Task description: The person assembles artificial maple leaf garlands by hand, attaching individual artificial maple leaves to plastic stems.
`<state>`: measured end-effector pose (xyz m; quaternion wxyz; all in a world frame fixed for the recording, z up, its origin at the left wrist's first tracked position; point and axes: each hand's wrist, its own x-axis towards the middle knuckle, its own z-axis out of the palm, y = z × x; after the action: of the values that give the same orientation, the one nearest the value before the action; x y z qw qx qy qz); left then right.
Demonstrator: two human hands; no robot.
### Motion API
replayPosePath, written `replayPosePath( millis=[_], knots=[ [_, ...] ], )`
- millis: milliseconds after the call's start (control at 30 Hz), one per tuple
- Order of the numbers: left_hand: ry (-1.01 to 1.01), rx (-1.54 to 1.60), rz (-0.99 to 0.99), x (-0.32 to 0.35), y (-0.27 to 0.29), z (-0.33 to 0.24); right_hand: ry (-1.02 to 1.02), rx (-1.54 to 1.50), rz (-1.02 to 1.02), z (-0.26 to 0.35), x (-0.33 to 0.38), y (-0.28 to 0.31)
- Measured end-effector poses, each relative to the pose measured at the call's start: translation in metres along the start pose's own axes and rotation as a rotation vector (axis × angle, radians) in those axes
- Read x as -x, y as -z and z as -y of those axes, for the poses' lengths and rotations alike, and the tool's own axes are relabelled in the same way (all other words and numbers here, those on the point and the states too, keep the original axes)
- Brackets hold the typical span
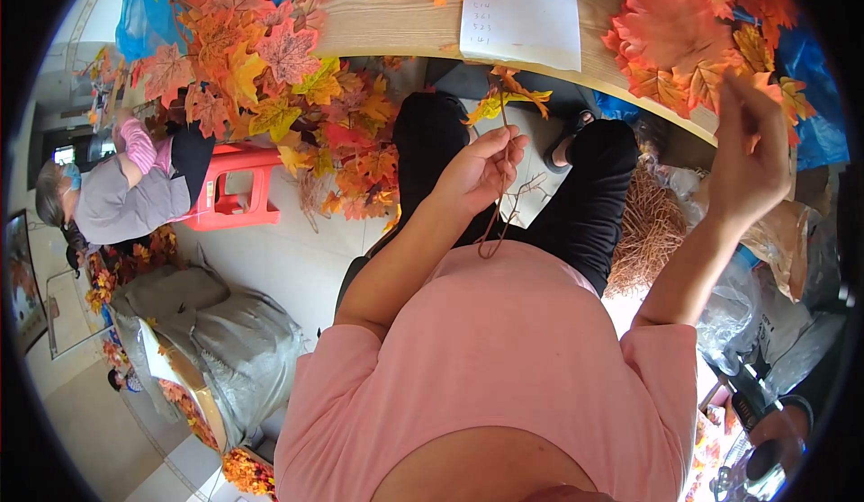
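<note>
Head View: Leaf Work at a Wooden Table (387, 25)

Artificial maple leaves (238, 52) in red, orange and yellow hung in a heap at the table's left, while a red-orange leaf cluster (670, 30) lay at its right. A tangle of brown stems (650, 237) stood beside the person's knee. The right hand (751, 156) reached to the cluster's edge; whether its fingers had closed on a leaf could not be told. The left hand (481, 169) pinched a single brown stem (494, 214) above the lap, just short of the table. A yellow-orange sprig (511, 102) showed at the stem's upper end, and bare twiglets (531, 189) forked out beside the grip.

The step in hand appeared to be dressing the stem with leaves. Done well, it likely called for a firm pinch close to the joining point, one leaf drawn off by its base, and the twiglets turned clear of snags.
</note>
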<state>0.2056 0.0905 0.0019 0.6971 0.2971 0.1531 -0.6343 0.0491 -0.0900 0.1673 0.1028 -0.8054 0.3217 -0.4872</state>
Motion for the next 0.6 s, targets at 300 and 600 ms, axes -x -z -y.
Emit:
replayPosePath(
  millis=[300,600],
  knots=[
    [-0.108,-0.121,-0.058,-0.003,-0.001,0.001,0.042,-0.215,0.828,0.002,0.109,-0.064],
    [-0.092,-0.174,0.016,-0.007,0.002,0.007,-0.489,-0.726,0.858,-0.020,0.143,-0.105]
  ],
)
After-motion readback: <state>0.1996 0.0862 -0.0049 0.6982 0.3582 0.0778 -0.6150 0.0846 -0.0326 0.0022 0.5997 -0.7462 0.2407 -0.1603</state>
